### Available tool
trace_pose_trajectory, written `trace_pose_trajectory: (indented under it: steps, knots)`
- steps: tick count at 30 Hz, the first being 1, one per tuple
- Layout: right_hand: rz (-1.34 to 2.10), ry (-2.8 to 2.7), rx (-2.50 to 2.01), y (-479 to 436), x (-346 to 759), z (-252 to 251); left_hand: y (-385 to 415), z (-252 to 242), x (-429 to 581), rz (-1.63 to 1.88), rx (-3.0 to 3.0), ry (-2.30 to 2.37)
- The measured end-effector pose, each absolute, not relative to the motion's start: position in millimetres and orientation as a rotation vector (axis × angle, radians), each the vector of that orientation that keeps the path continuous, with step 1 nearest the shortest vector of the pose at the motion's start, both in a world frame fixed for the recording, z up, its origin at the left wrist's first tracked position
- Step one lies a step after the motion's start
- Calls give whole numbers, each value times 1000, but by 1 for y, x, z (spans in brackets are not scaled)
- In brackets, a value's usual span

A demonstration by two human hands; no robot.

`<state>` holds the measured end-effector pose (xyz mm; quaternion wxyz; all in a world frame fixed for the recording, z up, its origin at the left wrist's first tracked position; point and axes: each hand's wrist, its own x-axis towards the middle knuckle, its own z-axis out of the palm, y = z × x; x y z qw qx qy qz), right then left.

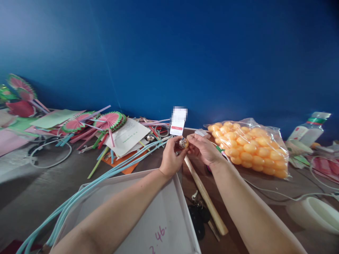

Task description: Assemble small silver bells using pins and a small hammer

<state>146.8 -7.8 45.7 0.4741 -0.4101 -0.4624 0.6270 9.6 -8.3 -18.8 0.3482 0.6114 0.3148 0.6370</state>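
Observation:
Just behind the light box's far edge, a shiny round metal bell [183,143] sits between the thumb and fingers of my left hand [171,157]. My right hand [204,150] is right beside it, fingertips pinched close to the bell; what they grip, if anything, is hidden. A bundle of light blue cords [116,169] runs from the lower left up to my left hand. Beneath my hands lies a wooden stick [205,194]. A phone with a lit screen [177,129] leans upright behind them.
A shallow white box [164,211] with handwriting lies under my left forearm. Yellow balls fill a clear bag [251,148] at right, near a bottle [307,130] and a tape roll [315,213]. Paper fans [109,123] and papers [129,135] clutter the left. Keys [197,203] lie near the stick.

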Motion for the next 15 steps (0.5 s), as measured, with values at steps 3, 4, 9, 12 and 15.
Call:
trace_pose_trajectory:
  steps: [3,4,9,12,15]
  knots:
    - [1490,-1184,-1051,-10,145,46,-8,-19,9,1651,1611,819]
    - [1470,-1201,-1063,-11,144,47,-8,-20,9,1650,1618,820]
    - [1420,-1210,-1105,-13,140,48,-7,-24,9,1629,1624,808]
    - [1414,-1189,-1113,-12,138,49,-6,-24,10,1619,1611,800]
    - [1415,-1174,-1100,-12,136,48,-6,-21,10,1623,1594,803]
